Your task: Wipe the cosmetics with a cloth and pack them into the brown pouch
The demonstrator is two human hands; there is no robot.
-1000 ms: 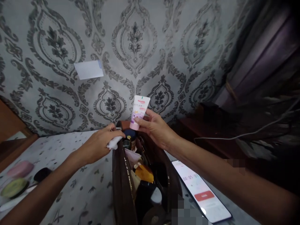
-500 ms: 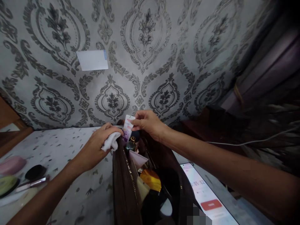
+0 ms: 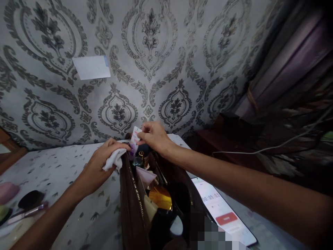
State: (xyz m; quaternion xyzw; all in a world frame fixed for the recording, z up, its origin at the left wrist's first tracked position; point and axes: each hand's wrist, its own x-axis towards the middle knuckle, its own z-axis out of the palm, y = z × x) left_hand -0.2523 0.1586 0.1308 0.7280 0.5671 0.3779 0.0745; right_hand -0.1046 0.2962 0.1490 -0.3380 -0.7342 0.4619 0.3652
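Observation:
A dark brown zip bag [image 3: 127, 205] stands open on the patterned cloth. At its far end my right hand [image 3: 153, 137] pinches the top of a white and purple packet [image 3: 135, 139], whose lower part is down inside the bag. My left hand [image 3: 102, 159] grips a crumpled white cloth or tissue [image 3: 114, 159] and rests its fingertips on the bag's left rim. Inside the bag are a gold-capped bottle [image 3: 141, 155], a dark round cap [image 3: 137, 161], a pale pink tube [image 3: 146, 176] and a shiny orange-gold item [image 3: 160, 197].
On the left lie a pink rounded item [image 3: 9, 192], a black round compact [image 3: 31, 199] and a brush-like item [image 3: 27, 212]. A phone [image 3: 225, 210] showing a running timer lies right of the bag. A white card [image 3: 91, 67] is on the patterned wall behind; a cable [image 3: 260, 151] hangs at right.
The whole scene has shifted a little left as my head turned. Both hands keep their holds, with the packet still at the bag's far end.

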